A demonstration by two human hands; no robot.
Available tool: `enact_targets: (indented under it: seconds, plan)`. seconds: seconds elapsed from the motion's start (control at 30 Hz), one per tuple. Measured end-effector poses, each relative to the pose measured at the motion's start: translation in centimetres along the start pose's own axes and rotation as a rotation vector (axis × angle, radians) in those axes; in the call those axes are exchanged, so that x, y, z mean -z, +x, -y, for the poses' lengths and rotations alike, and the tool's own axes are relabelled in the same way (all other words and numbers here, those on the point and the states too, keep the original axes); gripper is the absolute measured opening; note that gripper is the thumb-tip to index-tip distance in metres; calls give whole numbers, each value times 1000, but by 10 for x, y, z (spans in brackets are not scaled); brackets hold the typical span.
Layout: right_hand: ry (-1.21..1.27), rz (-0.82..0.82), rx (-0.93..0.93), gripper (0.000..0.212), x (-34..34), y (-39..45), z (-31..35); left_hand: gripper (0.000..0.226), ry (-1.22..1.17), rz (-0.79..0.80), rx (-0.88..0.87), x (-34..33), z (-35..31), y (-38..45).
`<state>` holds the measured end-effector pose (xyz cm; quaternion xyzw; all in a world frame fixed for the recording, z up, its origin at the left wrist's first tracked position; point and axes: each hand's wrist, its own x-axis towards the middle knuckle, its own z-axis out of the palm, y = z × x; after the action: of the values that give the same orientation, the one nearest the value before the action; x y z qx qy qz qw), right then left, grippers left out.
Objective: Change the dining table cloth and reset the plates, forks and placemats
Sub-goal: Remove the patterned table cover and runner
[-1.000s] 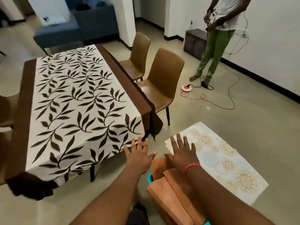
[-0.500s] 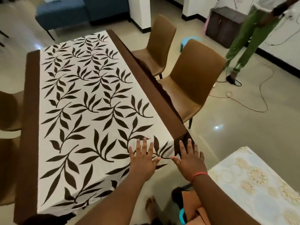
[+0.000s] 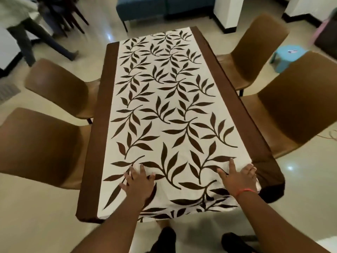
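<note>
A white table cloth [image 3: 164,99] with dark brown leaf print and brown borders covers the whole dining table. I stand at its near short end. My left hand [image 3: 139,181] lies flat on the cloth near the front left, fingers spread. My right hand [image 3: 238,178], with a red band at the wrist, presses flat on the cloth near the front right corner, fingers spread. Neither hand holds anything. The cloth's near edge hangs down with folds under my forearms. No plates, forks or placemats are in sight.
Two brown chairs [image 3: 42,141] stand along the left side, two more brown chairs [image 3: 299,108] along the right. A small blue stool [image 3: 288,55] sits at the far right. A person's legs [image 3: 31,41] are at the far left; a blue sofa [image 3: 164,8] behind the table.
My view has swung from the table's right corner to square at its near end. Both hands moved from the air onto the cloth and spread apart; the folded cloths on the floor left the view.
</note>
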<state>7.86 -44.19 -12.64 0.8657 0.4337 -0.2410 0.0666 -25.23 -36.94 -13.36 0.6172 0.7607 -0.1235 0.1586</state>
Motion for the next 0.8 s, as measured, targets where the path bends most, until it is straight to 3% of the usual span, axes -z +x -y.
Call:
enact_targets:
  seconds: [0.17, 0.3, 0.4, 0.47, 0.57, 0.63, 0.67, 0.73, 0.8]
  plan:
    - [51, -51, -39, 75, 11, 27, 60, 94, -73, 45, 3, -2, -20, 46]
    - [88, -50, 174, 64, 18, 44, 138, 93, -79, 78, -119, 8, -44, 61]
    - [201, 43, 314, 51, 13, 51, 203, 75, -168, 91, -266, 25, -68, 83]
    - [438, 103, 348, 47, 11, 54, 236, 60, -410, 193, -290, 39, -84, 103]
    - [783, 223, 315, 40, 12, 53, 262, 54, -1076, 509, -126, 60, -91, 116]
    - [778, 275, 360, 39, 14, 49, 266, 49, -1450, 564, 91, 71, -85, 125]
    - [717, 298, 401, 38, 14, 46, 265, 43, -1507, 561, 143, 78, -84, 129]
    - [648, 330, 507, 31, 9, 38, 264, 23, -1347, 469, 102, 91, -85, 135]
    - [752, 333, 574, 28, 12, 26, 259, 10, -1172, 312, 32, 100, -92, 133]
